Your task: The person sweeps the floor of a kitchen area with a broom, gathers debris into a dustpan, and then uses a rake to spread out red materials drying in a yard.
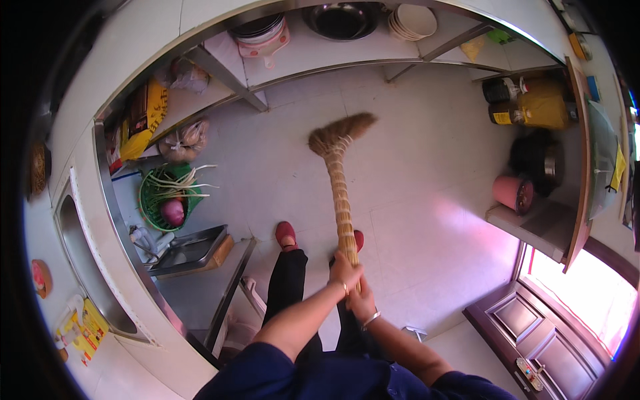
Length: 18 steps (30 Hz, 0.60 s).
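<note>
A straw broom [342, 200] reaches out ahead of me, its bound handle pale yellow and its brown bristle head on the light tiled floor. My left hand [345, 270] wraps round the handle above the other hand. Close below it, my right hand [362, 303] grips the end of the same handle. Both hands are closed, and the bristles look slightly blurred. Small dark specks lie on the floor left of the handle.
My red shoes [285, 233] stand near the broom. At left are a green basket [148, 200] with vegetables and a metal tray [190, 251]. Shelves with bowls [413, 21] run along the back. A pink pot [512, 194] and oil bottles stand right, above a brown door [540, 327].
</note>
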### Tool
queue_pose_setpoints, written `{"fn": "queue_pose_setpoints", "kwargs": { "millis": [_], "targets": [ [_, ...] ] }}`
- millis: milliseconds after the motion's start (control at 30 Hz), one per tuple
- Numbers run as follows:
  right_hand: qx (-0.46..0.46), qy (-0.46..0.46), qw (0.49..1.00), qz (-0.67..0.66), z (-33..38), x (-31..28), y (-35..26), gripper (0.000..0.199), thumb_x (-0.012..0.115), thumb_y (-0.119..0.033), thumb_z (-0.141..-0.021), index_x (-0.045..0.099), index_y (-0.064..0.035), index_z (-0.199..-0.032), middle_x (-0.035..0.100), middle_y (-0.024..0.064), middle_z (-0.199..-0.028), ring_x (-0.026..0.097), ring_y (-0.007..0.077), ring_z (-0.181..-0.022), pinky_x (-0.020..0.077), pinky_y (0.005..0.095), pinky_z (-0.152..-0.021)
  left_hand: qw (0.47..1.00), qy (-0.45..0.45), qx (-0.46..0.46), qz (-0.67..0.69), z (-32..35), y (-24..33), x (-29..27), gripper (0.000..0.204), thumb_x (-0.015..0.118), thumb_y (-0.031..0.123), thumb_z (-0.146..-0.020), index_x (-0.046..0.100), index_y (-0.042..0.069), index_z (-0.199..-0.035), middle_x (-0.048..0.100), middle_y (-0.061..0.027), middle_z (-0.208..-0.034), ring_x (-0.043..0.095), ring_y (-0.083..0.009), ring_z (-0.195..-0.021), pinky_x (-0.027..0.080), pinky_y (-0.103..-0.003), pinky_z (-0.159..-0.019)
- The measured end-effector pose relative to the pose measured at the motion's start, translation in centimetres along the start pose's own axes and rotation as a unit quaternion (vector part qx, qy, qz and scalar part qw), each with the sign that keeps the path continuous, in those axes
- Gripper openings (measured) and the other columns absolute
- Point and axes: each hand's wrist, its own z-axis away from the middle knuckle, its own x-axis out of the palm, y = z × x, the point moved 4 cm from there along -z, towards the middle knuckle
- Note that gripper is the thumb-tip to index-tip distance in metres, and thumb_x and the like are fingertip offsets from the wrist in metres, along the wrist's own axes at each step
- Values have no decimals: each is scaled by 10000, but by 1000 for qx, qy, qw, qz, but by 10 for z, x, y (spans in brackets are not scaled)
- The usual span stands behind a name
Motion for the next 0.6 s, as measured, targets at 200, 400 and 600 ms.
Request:
{"fn": "queue_pose_setpoints", "kwargs": {
  "millis": [200,400,600],
  "targets": [
    [-33,15,999,27,-97,-3,-90,594,533,-241,-832,293,-71,-1348,583,58,-754,503,93,-515,409,246,-449,994,86,62,17,-79,89,-46,746,597,251,-682,205,12,-1270,570,-262,-1002,573,-405,-900,472,-445,-775],
    [-33,-66,984,-162,-238,6,-181,349,494,-279,-853,458,-124,-1163,477,-1,-579,407,98,-386,305,250,-331,994,68,81,12,-217,199,-92,617,613,172,-672,320,-66,-1161,573,-229,-982,607,-300,-860,516,-369,-695],
    [61,7,941,-332,-105,-35,22,356,475,-265,-904,374,-176,-1234,449,-35,-568,375,61,-375,267,206,-311,991,-30,10,-132,-114,56,60,802,629,220,-649,204,-24,-1284,492,-260,-1148,525,-349,-1052,443,-380,-877]
  ]
}}
